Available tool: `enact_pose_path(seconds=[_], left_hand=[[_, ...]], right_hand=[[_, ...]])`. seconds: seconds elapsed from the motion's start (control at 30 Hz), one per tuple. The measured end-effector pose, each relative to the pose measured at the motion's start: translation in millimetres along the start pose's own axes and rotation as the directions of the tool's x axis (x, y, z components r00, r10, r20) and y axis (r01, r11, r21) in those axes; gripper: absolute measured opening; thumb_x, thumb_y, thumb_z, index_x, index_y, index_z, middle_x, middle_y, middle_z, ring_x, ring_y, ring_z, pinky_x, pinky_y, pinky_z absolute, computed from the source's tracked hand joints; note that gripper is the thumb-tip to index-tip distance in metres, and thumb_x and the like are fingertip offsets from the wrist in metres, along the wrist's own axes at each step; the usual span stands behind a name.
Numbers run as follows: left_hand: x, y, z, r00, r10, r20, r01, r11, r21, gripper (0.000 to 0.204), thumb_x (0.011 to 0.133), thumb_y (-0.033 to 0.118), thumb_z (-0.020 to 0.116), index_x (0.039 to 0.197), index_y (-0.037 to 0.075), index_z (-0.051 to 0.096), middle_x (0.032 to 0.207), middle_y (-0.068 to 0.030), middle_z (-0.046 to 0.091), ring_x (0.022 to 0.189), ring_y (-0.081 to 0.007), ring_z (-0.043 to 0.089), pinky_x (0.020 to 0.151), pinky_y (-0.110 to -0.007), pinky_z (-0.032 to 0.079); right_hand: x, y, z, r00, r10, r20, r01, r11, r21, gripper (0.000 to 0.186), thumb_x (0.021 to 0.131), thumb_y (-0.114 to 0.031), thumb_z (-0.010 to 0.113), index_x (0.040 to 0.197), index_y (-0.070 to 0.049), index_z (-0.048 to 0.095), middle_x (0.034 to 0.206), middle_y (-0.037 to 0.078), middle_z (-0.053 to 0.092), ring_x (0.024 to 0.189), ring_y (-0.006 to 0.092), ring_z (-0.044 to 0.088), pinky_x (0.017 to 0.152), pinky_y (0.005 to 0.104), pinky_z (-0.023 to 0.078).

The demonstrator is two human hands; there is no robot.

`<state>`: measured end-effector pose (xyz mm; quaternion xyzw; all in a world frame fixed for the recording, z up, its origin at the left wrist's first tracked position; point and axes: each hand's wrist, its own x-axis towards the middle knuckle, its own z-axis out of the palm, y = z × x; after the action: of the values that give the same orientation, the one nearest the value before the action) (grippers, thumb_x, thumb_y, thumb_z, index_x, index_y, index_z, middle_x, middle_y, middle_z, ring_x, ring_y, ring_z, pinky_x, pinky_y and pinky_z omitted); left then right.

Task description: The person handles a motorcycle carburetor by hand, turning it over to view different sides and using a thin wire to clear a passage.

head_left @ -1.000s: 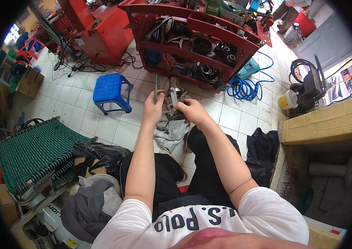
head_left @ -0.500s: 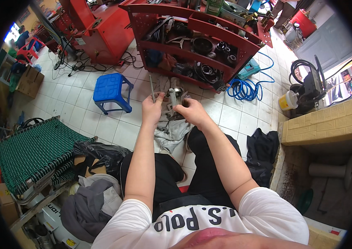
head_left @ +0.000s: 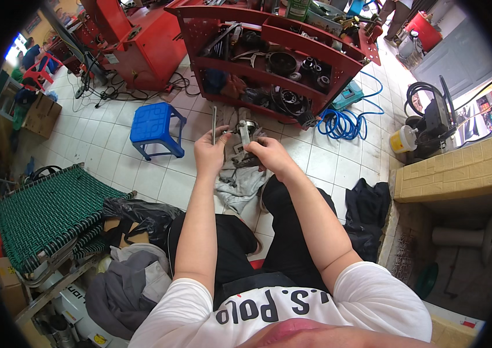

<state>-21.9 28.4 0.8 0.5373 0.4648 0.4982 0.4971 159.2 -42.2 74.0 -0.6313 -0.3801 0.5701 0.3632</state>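
My left hand [head_left: 208,152] is closed round a long thin metal rod [head_left: 214,120] that points away from me. Its thumb and forefinger come together near a small dark piece too small to name. With fingers bent, my right hand [head_left: 270,154] grips a flat grey metal bracket [head_left: 244,133] in front of my knees. Just beyond the bracket shows a round, shiny metal part [head_left: 250,124]; whether the two are joined I cannot tell. A crumpled grey cloth [head_left: 239,188] lies on the floor below my hands, with more dark metal pieces close by.
Ahead stands a red tool cart [head_left: 269,64] loaded with parts. A blue plastic stool [head_left: 157,130] is to the left, near a green woven folding bed [head_left: 54,211]. Coiled blue hose [head_left: 344,124] lies right of the cart. Black cloth [head_left: 368,211] sits by my right knee.
The bracket in my right hand has tilted and shifted slightly. The rod in my left hand has turned more upright. My left fingers have moved a little.
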Motion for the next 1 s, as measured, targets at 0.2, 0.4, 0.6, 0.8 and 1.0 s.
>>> enact_pose_path(seconds=[0.2,0.4,0.6,0.8,1.0], left_hand=[[-1.0,5.6,1.5,0.999,-0.013,0.031,0.012,0.999,0.031,0.025,0.096,0.01,0.079,0.12,0.002,0.078,0.106,-0.0026,0.077,0.093,-0.0083,0.065,0.086,-0.025,0.051],[-1.2,7.3,3.5,0.999,0.026,0.019,-0.025,0.998,-0.057,0.025,0.098,0.012,0.077,0.12,0.002,0.077,0.107,-0.0063,0.079,0.098,-0.0113,0.068,0.092,-0.027,0.051],[-0.6,3.6,2.1,1.0,-0.003,0.012,0.004,0.997,-0.076,0.024,0.098,0.012,0.077,0.119,0.001,0.077,0.106,-0.0046,0.079,0.099,-0.0114,0.068,0.092,-0.027,0.051],[0.9,-1.8,0.6,1.0,0.004,0.024,-0.004,1.0,-0.008,0.022,0.099,0.012,0.076,0.119,0.002,0.076,0.107,-0.002,0.077,0.097,-0.0086,0.064,0.091,-0.025,0.049],[-1.0,-3.0,2.8,0.998,0.059,0.036,-0.06,0.997,0.038,0.021,0.099,0.012,0.076,0.119,0.004,0.076,0.107,-0.0031,0.077,0.098,-0.0101,0.065,0.09,-0.027,0.05]], right_hand=[[-2.0,0.2,-1.7,1.0,0.001,-0.004,-0.001,0.999,-0.035,0.038,0.092,-0.038,0.072,0.102,-0.002,0.073,0.084,0.002,0.065,0.068,0.0116,0.056,0.056,0.031,0.047],[0.9,0.3,-1.4,1.0,0.011,0.0,-0.011,0.999,0.033,0.037,0.091,-0.039,0.072,0.103,-0.003,0.073,0.085,0.001,0.066,0.071,0.0111,0.058,0.058,0.0305,0.047],[1.1,1.1,-2.1,0.999,0.036,0.011,-0.036,0.999,0.026,0.037,0.092,-0.038,0.072,0.104,-0.004,0.073,0.086,0.001,0.066,0.071,0.0112,0.058,0.059,0.0303,0.047],[0.3,0.8,-2.1,0.999,0.042,0.022,-0.043,0.999,0.028,0.038,0.092,-0.039,0.071,0.106,-0.004,0.073,0.084,0.001,0.065,0.071,0.0115,0.057,0.059,0.031,0.047],[-0.7,0.9,-1.3,1.0,0.026,0.004,-0.026,1.0,-0.007,0.039,0.093,-0.04,0.07,0.105,-0.003,0.073,0.082,0.001,0.063,0.069,0.0118,0.056,0.058,0.032,0.048]])
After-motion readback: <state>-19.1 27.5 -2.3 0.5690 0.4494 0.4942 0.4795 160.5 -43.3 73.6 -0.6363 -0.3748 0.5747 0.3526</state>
